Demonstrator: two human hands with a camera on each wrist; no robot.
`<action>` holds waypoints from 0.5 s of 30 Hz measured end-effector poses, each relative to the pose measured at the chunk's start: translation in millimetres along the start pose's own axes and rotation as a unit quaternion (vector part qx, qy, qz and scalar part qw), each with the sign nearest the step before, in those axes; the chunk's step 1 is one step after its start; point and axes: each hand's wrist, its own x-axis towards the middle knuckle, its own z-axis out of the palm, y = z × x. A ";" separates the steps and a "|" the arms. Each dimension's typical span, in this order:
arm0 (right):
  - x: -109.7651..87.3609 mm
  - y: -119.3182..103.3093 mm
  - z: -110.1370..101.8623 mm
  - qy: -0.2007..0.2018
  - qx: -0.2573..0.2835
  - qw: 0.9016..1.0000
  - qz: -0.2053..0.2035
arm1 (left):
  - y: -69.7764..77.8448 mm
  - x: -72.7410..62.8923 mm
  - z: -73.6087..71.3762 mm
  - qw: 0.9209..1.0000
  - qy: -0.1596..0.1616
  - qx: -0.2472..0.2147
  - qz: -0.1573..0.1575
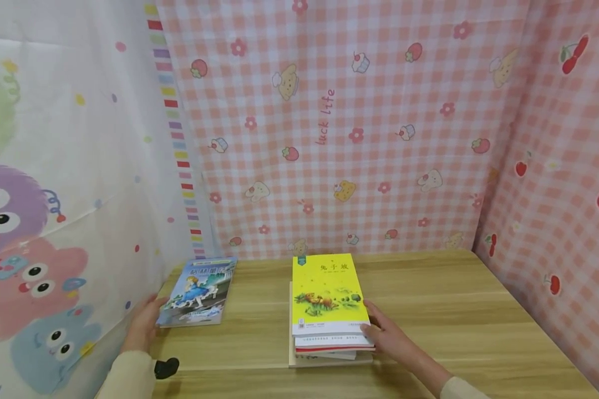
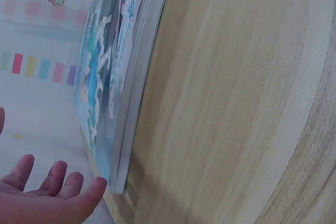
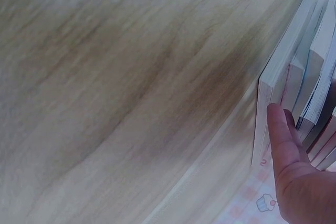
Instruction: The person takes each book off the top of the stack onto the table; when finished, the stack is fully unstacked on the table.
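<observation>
A stack of books (image 1: 329, 342) stands at the table's middle, topped by a yellow book (image 1: 326, 293) with an animal picture. My right hand (image 1: 386, 332) lies along the stack's right side; in the right wrist view its fingers (image 3: 281, 135) reach straight along the book edges (image 3: 294, 82). At the table's left lies a blue book (image 1: 199, 291) with a girl in a blue dress on its cover. My left hand (image 1: 143, 324) is at that book's left edge, its fingers loosely bent. In the left wrist view, the thumb (image 2: 94, 190) is right at the book's corner.
The wooden table (image 1: 429, 310) has a checked pink curtain (image 1: 359, 160) behind it and another curtain (image 1: 554, 194) at the right. A white cartoon-print curtain (image 1: 105, 233) hangs close by the left arm. A small black object (image 1: 166, 368) is beside the left cuff.
</observation>
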 end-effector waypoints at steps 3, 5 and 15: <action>0.7 0.0 0.3 0.004 -0.006 1.000 0.007 | 7.4 -7.6 4.0 1.000 -0.007 0.013 0.010; 1.1 -0.3 0.6 0.007 -0.009 1.000 0.012 | 11.7 -10.6 8.1 1.000 -0.006 0.017 0.014; 1.7 0.5 2.0 0.010 0.002 1.000 0.008 | 27.8 -15.8 31.8 0.997 -0.051 -0.013 0.051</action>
